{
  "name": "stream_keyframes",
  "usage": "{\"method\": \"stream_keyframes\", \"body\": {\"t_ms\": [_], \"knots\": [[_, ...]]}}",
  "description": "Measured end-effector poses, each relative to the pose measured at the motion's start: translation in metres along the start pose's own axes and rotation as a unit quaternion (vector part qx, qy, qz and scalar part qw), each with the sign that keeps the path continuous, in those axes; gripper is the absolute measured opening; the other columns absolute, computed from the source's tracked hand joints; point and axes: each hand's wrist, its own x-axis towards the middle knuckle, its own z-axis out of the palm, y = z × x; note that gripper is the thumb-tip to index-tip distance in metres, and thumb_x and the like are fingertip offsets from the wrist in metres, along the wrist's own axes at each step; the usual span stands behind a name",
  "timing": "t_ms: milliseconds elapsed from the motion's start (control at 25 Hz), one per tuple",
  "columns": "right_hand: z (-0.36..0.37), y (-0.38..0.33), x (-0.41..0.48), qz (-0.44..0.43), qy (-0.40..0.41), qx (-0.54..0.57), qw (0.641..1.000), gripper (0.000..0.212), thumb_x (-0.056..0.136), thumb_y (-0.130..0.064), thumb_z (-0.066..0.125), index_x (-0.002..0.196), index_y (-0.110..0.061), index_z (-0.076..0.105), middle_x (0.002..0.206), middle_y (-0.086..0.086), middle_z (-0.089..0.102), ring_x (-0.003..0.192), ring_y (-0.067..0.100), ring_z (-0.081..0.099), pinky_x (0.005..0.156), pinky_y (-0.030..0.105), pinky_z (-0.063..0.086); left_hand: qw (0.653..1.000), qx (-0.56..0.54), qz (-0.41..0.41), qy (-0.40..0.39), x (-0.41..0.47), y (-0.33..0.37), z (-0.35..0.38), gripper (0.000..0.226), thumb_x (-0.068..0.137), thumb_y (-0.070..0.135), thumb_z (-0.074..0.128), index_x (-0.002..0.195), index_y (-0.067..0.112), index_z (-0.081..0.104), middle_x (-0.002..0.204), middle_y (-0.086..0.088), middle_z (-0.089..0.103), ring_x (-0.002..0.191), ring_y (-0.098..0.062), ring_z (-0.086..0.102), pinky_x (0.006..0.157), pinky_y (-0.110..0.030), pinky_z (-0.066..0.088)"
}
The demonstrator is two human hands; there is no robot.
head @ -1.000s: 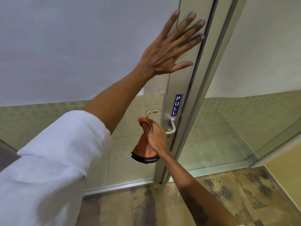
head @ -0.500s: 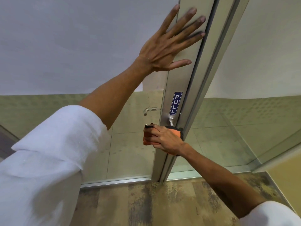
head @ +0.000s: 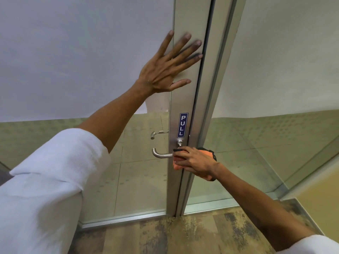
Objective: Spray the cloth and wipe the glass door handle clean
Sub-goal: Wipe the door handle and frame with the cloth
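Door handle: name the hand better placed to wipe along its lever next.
Right. The right hand already presses the orange cloth at the door handle; the left hand is flat, high on the door frame.

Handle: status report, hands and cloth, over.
Left hand flat on door frame. Right hand presses cloth at handle base. Lever end bare. Nothing in the way.

Right hand with orange cloth now sits at the handle's base, lever end newly uncovered.
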Motion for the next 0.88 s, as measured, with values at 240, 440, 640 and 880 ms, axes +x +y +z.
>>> {"method": "stream_keyframes", "body": {"t_ms": [240, 440, 640, 880], "knots": [[-0.028, -0.030, -0.035, 0.255, 0.186, 0.364, 0.877, 0.036, 0.095, -0.030, 0.065, 0.131, -0.032, 0.063, 0.137, -0.007, 0.043, 0.122, -0.014, 0.038, 0.100, 0.001, 0.030, 1.000, 0.014, 0.006, 0.012, 0.000, 0.000, 0.002, 0.078, 0.104, 0.070, 0.014, 0.167, 0.024, 0.010, 0.174, -0.008, 0.010, 0.159, -0.035, 0.009, 0.123, -0.063, 0.004], [-0.062, -0.074, -0.045, 0.361, 0.332, 0.631, 0.601, 0.027, 0.095, -0.020, 0.063, 0.122, -0.020, 0.071, 0.120, 0.003, 0.069, 0.107, 0.017, 0.068, 0.083, 0.017, 0.055, 1.000, -0.022, -0.015, 0.003, -0.003, 0.007, -0.011, 0.077, 0.105, 0.067, 0.024, 0.166, 0.021, 0.017, 0.173, -0.013, 0.013, 0.158, -0.038, 0.011, 0.124, -0.063, 0.004], [-0.093, -0.090, -0.049, 0.328, 0.374, 0.796, 0.346, 0.042, 0.095, -0.032, 0.062, 0.126, -0.004, 0.064, 0.122, 0.032, 0.065, 0.103, 0.045, 0.064, 0.096, 0.065, 0.049, 0.993, -0.095, -0.066, 0.009, -0.024, 0.045, -0.031, 0.075, 0.105, 0.059, 0.027, 0.165, 0.014, 0.022, 0.172, -0.015, 0.016, 0.158, -0.038, 0.013, 0.127, -0.059, 0.008], [-0.137, -0.100, -0.066, 0.283, 0.368, 0.843, 0.272, 0.057, 0.095, -0.046, 0.060, 0.136, -0.006, 0.057, 0.138, 0.025, 0.058, 0.127, 0.043, 0.054, 0.108, 0.060, 0.042, 0.894, -0.382, -0.233, 0.018, -0.072, 0.125, -0.060, 0.079, 0.103, 0.067, 0.020, 0.164, 0.017, 0.022, 0.172, -0.003, 0.015, 0.160, -0.022, 0.004, 0.130, -0.047, 0.000]]}}
